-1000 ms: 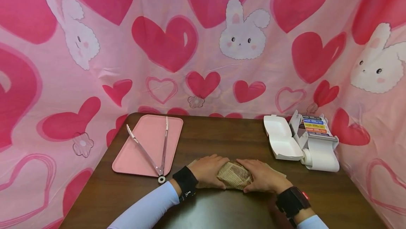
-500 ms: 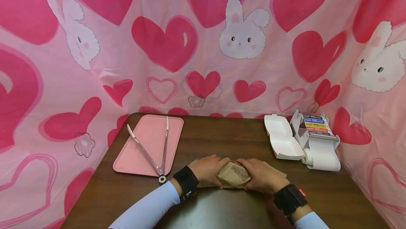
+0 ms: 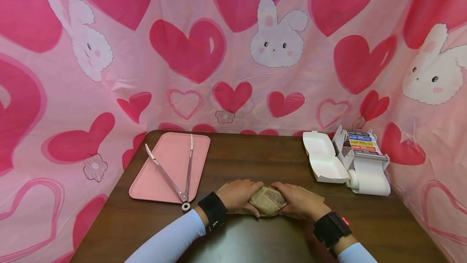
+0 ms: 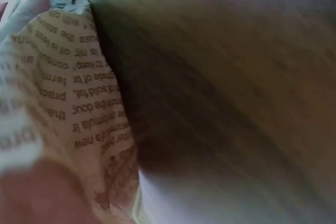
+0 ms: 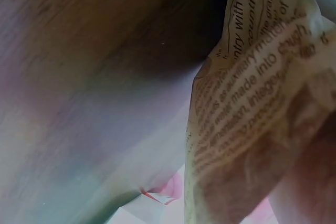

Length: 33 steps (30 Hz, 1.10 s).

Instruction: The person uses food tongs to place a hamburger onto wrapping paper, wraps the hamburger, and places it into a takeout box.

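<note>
- Your right hand (image 3: 300, 201) has shifted slightly inward since half a second ago, and the right end of the paper (image 3: 268, 201) has come in with it.
- Your left hand (image 3: 238, 195) has barely moved; its thumb now stands a little clearer on the near side.
- For the work in hand, I judge this a small gathering of the paper towards the middle, with the wrap probably not yet settled.
- Each of your hands grips one side of the paper, fingers over the far side and thumb on the near side. The hands are apart, with a patch of printed paper showing between them.
- The paper sits in front of you, near the middle of the table (image 3: 251, 157). What is inside it, if anything, you cannot see from here.
- Nothing else on the table has shifted: tray, tongs, box and dispenser lie as they did.
- Count one paper bundle; how many sheets make it up, I cannot tell.
- Count one pink tray (image 3: 175, 157) and one pair of tongs (image 3: 189, 174), spread over it with the joint past its near edge.
- Count one white box (image 3: 328, 169), lid open, just beside one dispenser (image 3: 362, 143) with one white strip (image 3: 371, 178) hanging down its front.
- You wear two black wristbands (image 3: 212, 211) and two pale sleeves (image 3: 169, 236), one on each arm.
</note>
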{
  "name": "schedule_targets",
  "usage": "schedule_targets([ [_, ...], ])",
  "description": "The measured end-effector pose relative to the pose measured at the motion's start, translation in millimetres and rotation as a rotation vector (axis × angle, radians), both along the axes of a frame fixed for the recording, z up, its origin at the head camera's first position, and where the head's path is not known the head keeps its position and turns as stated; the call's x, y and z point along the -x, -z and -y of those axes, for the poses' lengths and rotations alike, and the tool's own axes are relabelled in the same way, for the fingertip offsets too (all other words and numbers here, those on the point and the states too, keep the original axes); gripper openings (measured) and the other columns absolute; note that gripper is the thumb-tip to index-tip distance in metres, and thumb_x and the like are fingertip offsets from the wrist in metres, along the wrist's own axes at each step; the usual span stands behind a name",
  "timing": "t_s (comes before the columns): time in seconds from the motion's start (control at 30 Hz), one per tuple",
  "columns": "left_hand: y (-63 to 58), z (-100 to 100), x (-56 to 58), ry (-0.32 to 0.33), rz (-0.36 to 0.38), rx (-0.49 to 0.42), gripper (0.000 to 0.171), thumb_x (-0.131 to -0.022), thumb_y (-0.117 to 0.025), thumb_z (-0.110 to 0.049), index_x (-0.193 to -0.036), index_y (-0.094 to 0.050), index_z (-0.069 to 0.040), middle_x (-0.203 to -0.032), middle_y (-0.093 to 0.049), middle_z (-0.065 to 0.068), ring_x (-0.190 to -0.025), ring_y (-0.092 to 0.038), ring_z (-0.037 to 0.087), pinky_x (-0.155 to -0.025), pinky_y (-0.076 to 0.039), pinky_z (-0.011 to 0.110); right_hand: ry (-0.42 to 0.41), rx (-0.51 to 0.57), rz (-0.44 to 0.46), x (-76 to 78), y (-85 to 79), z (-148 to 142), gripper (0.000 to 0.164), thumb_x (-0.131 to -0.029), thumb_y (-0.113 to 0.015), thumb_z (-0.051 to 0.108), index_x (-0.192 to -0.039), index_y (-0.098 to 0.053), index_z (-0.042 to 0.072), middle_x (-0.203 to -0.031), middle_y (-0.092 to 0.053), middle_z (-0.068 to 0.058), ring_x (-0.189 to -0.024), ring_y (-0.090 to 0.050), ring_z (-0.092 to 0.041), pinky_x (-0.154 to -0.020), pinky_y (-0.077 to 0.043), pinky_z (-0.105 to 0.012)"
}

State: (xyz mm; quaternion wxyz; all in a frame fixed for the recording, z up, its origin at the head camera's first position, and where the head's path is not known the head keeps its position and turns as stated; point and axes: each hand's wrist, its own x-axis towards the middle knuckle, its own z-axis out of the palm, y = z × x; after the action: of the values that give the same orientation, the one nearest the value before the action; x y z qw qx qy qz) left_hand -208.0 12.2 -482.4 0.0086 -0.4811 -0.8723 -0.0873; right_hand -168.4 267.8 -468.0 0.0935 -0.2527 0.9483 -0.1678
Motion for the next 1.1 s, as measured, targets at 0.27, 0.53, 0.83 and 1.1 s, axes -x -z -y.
schedule_targets([
  [0.27,2.4,2.0,0.1,0.053,-0.079,0.002,0.096,-0.079,-0.072,-0.068,-0.159,-0.033,-0.031,-0.114,-0.069,-0.004,-0.099,-0.063,0.013,-0.087,-0.053,0.034,-0.023,0.024,-0.036,-0.1,-0.1,-2.2,0.073,-0.076,-0.09,0.025,-0.138,-0.051,0.016,-0.119,-0.067,-0.005,-0.104,-0.065,-0.024,-0.088,-0.053,-0.048],
  [0.53,3.6,2.2,-1.3,0.06,-0.067,0.018,0.09,-0.081,-0.067,-0.071,-0.158,-0.028,-0.045,-0.108,-0.067,-0.005,-0.095,-0.061,0.013,-0.086,-0.053,0.035,-0.039,0.041,-0.066,-3.2,0.3,-4.8,0.076,-0.076,-0.09,0.024,-0.14,-0.051,0.014,-0.12,-0.068,-0.007,-0.104,-0.067,-0.024,-0.086,-0.055,-0.048],
  [0.83,4.1,-2.8,-4.2,-0.003,-0.03,0.031,0.082,-0.085,-0.052,-0.081,-0.156,-0.033,-0.044,-0.117,-0.068,-0.009,-0.102,-0.062,0.013,-0.091,-0.051,0.038,0.0,0.064,-0.023,-3.6,6.7,-9.5,0.08,-0.076,-0.09,0.027,-0.144,-0.05,0.015,-0.129,-0.063,-0.005,-0.115,-0.06,-0.027,-0.095,-0.049,-0.053],
  [1.1,6.6,-5.1,-4.1,-0.053,-0.022,0.0,0.086,-0.084,-0.056,-0.08,-0.153,-0.04,-0.031,-0.123,-0.067,-0.01,-0.107,-0.063,0.013,-0.092,-0.051,0.04,0.031,0.057,-0.043,-5.7,6.9,-12.8,0.085,-0.072,-0.092,0.031,-0.145,-0.05,0.023,-0.132,-0.062,-0.004,-0.123,-0.055,-0.03,-0.109,-0.032,-0.067],
])
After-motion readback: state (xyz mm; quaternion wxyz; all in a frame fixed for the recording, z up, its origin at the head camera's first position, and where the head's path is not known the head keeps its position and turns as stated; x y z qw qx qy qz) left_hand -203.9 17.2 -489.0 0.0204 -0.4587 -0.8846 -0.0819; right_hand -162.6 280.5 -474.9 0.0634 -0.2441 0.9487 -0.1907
